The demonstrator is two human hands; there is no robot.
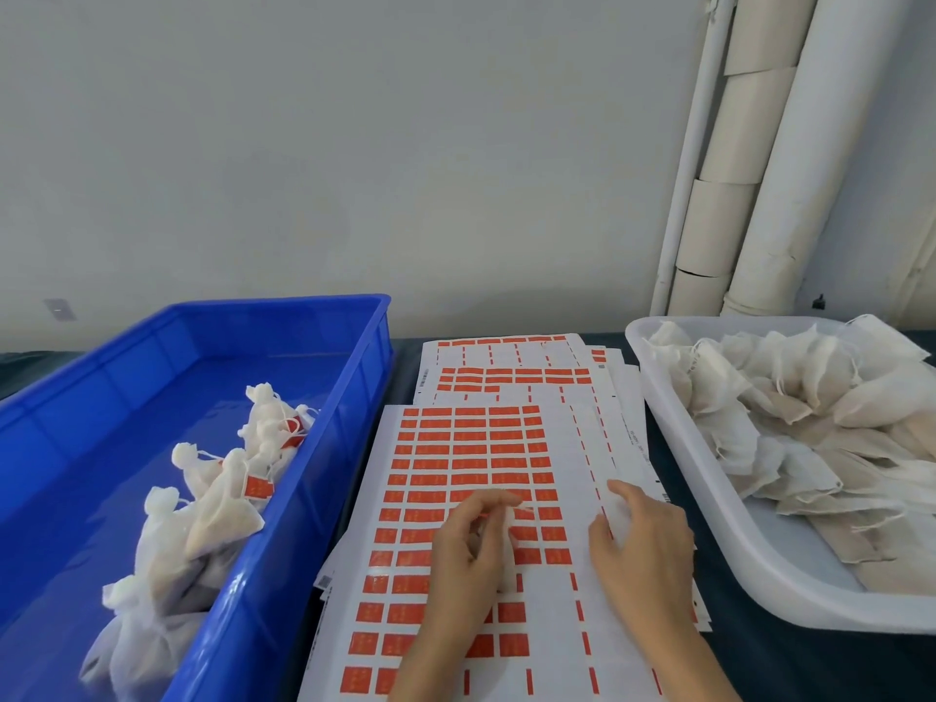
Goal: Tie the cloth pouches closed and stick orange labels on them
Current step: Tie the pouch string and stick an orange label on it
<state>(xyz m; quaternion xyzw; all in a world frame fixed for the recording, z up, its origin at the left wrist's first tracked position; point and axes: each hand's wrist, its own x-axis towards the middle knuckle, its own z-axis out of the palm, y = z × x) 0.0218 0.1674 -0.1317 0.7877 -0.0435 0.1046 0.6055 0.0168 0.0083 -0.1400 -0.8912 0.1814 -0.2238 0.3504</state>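
Note:
A white label sheet (471,448) with rows of orange labels lies on top of a stack in the middle of the table. My left hand (468,554) hovers over its centre, thumb and fingers curled and pinching an orange label (511,510) that is lifted off the sheet. My right hand (646,549) rests on the bare right part of the same sheet, fingers relaxed and pressing it down. Tied cloth pouches (223,504) with orange labels lie in the blue tray (314,499) at the left. Several untied pouches (790,418) fill the white tray (709,519) at the right.
More label sheets (511,374), partly used, are fanned out behind the top one. A grey wall stands just behind the table, with white pipes (749,159) in the right corner. Dark table surface shows between the sheets and the trays.

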